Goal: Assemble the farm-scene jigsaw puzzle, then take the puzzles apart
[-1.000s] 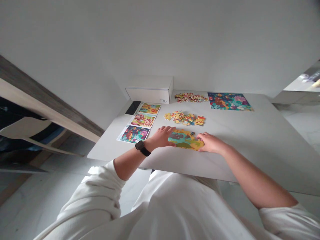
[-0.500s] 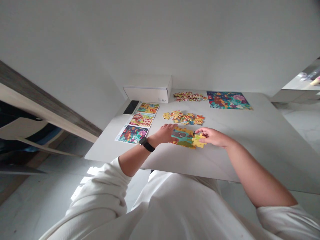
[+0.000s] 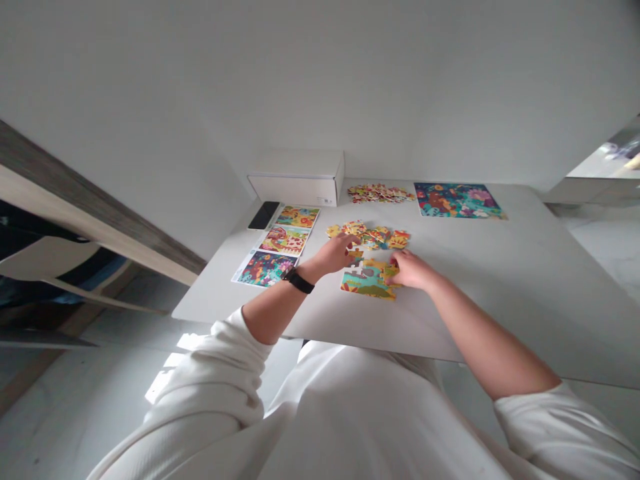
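Note:
A partly joined puzzle [image 3: 367, 281], teal, green and yellow, lies near the front of the white table [image 3: 500, 280]. My right hand [image 3: 411, 271] rests at its right edge, fingers bent down on a yellow piece [image 3: 391, 271] at the puzzle's upper right corner. My left hand [image 3: 337, 253], with a black watch [image 3: 299, 281] on the wrist, reaches past the puzzle to the near edge of a heap of loose pieces [image 3: 373, 236]. Its fingers curl round a small piece [image 3: 356, 253] at their tips.
A second heap of pieces [image 3: 380, 193] and a finished blue puzzle [image 3: 457, 201] lie at the back. Three picture cards [image 3: 285, 240], a dark phone [image 3: 263, 215] and a white box [image 3: 299, 180] sit at the left. Wall behind; table edge close to my body.
My right hand brought the yellow piece down from the air onto the puzzle's right corner. My left hand left the puzzle's left edge and moved forward to the loose pieces.

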A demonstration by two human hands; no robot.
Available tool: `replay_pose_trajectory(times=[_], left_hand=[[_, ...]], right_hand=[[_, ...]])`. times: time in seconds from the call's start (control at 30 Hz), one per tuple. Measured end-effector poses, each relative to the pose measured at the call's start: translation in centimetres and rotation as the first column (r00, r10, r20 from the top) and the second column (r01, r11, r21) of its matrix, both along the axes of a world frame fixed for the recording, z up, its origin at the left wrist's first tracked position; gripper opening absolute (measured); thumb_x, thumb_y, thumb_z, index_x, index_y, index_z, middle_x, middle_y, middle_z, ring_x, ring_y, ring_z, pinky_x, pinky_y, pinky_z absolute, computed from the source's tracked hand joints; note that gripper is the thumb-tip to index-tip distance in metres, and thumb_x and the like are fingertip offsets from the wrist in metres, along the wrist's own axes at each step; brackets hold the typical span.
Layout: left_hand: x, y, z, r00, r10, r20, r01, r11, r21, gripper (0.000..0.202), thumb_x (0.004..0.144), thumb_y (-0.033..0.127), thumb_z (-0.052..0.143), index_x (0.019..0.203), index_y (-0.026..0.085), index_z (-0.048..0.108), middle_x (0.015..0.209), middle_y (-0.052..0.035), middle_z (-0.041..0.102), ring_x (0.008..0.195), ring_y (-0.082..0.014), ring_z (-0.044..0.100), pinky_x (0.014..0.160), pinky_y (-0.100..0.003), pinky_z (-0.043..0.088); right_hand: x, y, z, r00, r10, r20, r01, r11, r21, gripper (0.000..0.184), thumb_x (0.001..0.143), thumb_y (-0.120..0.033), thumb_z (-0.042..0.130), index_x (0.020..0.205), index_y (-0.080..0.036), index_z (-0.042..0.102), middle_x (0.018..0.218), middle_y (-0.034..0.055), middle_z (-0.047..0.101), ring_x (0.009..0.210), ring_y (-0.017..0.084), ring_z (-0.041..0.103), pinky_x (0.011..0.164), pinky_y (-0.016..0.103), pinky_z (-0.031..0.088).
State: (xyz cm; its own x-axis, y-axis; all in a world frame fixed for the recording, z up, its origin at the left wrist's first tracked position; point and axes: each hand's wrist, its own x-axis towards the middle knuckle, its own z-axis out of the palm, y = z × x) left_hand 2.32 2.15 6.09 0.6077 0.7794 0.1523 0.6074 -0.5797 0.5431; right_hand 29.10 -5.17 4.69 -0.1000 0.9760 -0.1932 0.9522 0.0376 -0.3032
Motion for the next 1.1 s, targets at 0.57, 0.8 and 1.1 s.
replay_pose_trajectory(times=[0.57,0.8,1.1], left_hand=[[3.7,-0.5,-0.9,0.959,-0.206,-0.196,0.186,0.976,-0.116,0.024,0.081,0.025,0.082,0.104,0.019,0.079,0.109,-0.0067,0.078,0.103,-0.0232,0.072,0.093,-0.031,0.057],[3.6,-0.1,-0.2,0.951,-0.225,-0.209,0.192,0.967,-0.170,0.042,0.082,0.032,0.083,0.120,0.018,0.070,0.117,-0.0081,0.078,0.102,-0.0225,0.073,0.087,-0.030,0.056],[5.7,-1.4,0.5,0.836,-0.252,-0.487,0.272,0.962,-0.032,0.071,0.069,0.046,0.095,0.128,0.013,0.071,0.128,-0.0173,0.073,0.115,-0.0334,0.070,0.097,-0.034,0.053]], right_hand=[[1.2,-0.2,2.2,0.947,-0.010,-0.322,-0.017,0.997,-0.082,0.024,0.085,-0.037,0.079,0.100,-0.021,0.070,0.093,0.0019,0.077,0.086,0.021,0.068,0.072,0.027,0.047],[0.1,-2.8,3.1,0.944,0.104,-0.313,-0.155,0.978,-0.140,0.041,0.081,-0.033,0.087,0.118,-0.023,0.074,0.109,0.0058,0.081,0.099,0.026,0.074,0.081,0.029,0.052],[-3.1,-6.7,1.4,0.989,0.147,0.020,-0.146,0.989,-0.032,0.054,0.081,-0.029,0.091,0.131,-0.020,0.073,0.138,0.0190,0.067,0.125,0.036,0.068,0.109,0.039,0.049]])
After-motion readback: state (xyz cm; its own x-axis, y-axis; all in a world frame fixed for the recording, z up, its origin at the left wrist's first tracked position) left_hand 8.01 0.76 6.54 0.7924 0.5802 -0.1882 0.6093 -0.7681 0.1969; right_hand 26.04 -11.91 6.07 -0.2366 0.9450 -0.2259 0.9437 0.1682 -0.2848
